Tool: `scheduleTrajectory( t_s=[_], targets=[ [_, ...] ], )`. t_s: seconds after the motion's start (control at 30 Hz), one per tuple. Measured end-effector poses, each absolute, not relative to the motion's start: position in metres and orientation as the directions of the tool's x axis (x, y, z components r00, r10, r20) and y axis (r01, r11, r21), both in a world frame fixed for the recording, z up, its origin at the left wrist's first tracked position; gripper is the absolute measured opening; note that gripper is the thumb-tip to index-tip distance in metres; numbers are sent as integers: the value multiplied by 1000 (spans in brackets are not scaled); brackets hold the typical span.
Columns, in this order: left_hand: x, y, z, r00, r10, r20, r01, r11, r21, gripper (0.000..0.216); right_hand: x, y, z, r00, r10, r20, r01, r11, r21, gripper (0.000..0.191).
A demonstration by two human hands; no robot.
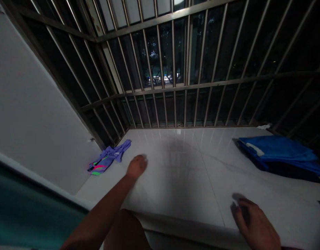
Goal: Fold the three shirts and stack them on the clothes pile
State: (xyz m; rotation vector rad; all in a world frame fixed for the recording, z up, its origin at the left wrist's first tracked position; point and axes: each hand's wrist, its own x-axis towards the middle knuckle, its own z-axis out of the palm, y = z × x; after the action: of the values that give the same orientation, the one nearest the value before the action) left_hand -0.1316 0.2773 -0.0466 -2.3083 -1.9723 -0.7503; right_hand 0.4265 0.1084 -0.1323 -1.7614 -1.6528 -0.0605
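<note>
My left hand [136,166] is stretched far forward over the white tiled ledge [180,180], its fingers curled under and out of sight. It is nearest a small purple garment [110,159] with pink and green stripes, lying at the ledge's left corner; hand and garment are apart. My right hand [254,224] rests low near the ledge's front edge, fingers bent down onto the tile, with nothing visible in it.
A stack of folded blue cloth [279,154] lies at the right of the ledge. Metal window bars [175,86] close off the back and right side. A white wall [32,114] stands on the left. It is dark outside.
</note>
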Motion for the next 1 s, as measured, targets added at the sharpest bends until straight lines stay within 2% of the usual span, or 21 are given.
scheduleTrajectory(
  t_s=[0.13,0.23,0.33,0.47,0.57,0.67,0.77,0.87,0.93,1.0],
  targets=[
    [-240,271,-7,-285,854,435,950,192,245,36,421,107,-125,166,850,501,897,80,-434,37],
    [-278,252,-7,-355,874,331,932,300,205,24,417,106,-122,177,846,502,900,67,-430,35],
    [-254,227,-30,-247,934,258,963,206,176,17,417,106,-122,151,850,505,906,85,-415,34],
    [-173,179,-67,-30,979,204,984,-6,176,25,420,107,-128,140,853,503,915,83,-395,37],
    [-125,137,-76,191,970,148,927,-228,299,36,416,107,-129,116,843,526,917,112,-382,40],
    [-96,114,-66,189,959,210,875,-261,408,41,389,105,-124,25,838,545,892,227,-390,41],
    [-69,123,-52,229,916,330,834,-360,419,41,339,104,-115,-80,863,499,854,318,-412,42],
    [-33,155,-44,391,860,329,775,-500,387,49,289,107,-105,-64,931,359,888,218,-405,62],
    [-9,182,-41,467,858,215,775,-514,368,57,269,110,-95,5,974,228,920,84,-382,66],
    [9,209,-38,498,866,40,804,-478,354,70,261,111,-86,66,991,116,930,-19,-367,59]
  ],
)
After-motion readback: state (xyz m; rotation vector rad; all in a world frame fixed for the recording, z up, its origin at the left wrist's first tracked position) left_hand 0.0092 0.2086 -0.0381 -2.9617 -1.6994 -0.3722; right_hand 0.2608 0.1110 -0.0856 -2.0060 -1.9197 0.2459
